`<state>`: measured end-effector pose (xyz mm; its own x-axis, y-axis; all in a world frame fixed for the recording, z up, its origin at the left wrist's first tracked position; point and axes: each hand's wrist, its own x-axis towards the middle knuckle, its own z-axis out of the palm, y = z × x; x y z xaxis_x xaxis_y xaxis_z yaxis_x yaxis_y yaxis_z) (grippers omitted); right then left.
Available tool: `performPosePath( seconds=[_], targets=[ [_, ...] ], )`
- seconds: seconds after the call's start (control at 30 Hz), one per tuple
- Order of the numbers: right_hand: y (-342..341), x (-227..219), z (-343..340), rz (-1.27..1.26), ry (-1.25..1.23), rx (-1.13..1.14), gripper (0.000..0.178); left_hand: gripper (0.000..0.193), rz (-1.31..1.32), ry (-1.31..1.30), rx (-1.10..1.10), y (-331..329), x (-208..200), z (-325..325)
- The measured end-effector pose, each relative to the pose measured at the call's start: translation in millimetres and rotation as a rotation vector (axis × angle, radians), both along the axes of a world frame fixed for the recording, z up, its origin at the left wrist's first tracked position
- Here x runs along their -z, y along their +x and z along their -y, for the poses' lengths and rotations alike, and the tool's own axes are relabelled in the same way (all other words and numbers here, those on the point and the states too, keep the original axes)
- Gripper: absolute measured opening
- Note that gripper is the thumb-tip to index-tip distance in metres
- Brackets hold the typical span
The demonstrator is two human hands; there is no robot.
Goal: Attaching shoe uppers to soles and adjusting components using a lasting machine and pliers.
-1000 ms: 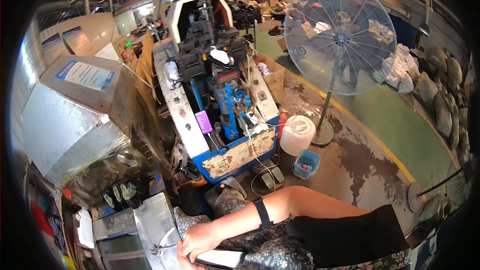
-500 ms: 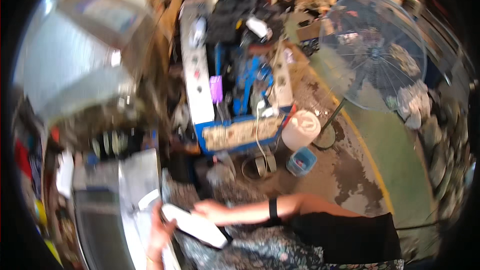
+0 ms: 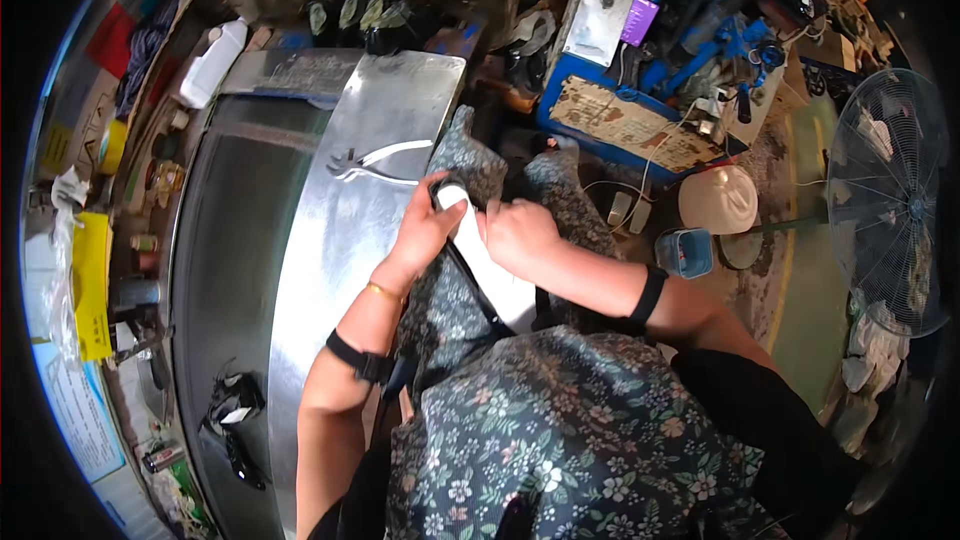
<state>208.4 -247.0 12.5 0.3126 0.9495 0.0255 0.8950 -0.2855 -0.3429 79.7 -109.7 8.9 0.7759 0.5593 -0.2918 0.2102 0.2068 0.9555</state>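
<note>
- Since 0.5 s ago, the white piece (image 3: 492,275) has swung from slanting across the lap to pointing more nearly away from the body; both hands seem set to work its far end.
- Left hand (image 3: 422,228): clasps that far end, thumb on top.
- Right hand (image 3: 522,235): fingers bunched at its right edge; cannot tell if pinching.
- Pliers (image 3: 348,166): on the tabletop (image 3: 385,90), left of the piece.

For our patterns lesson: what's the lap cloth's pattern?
The lap cloth is dark, with pale flowers; head view.
</note>
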Motion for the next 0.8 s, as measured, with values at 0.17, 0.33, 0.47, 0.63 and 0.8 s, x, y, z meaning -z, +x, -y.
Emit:
performPosePath(
  seconds=[0.17,0.33,0.47,0.63,0.8],
  targets=[
    [-2.3,-19.1,15.7,-0.962,-0.112,-0.033,0.046,0.053,-0.066,0.092,0.041,1.2,-13.8,1.5],
    [-10.7,-14.3,36.7,-0.803,-0.092,0.132,0.05,0.048,0.137,-0.127,0.025,1.8,1.1,-3.0],
    [-20.2,-6.7,8.3,-0.756,0.03,0.171,0.045,0.042,0.447,-0.63,-0.391,-6.7,6.5,5.6],
    [-53.2,-20.0,-0.8,-0.578,-0.07,0.129,0.042,0.043,-0.894,0.969,-0.183,-20.9,-10.8,27.1],
    [-57.0,-11.0,9.5,-0.62,0.051,0.131,0.039,0.042,-0.516,0.805,-0.021,-45.7,-24.9,38.4]
  ],
)
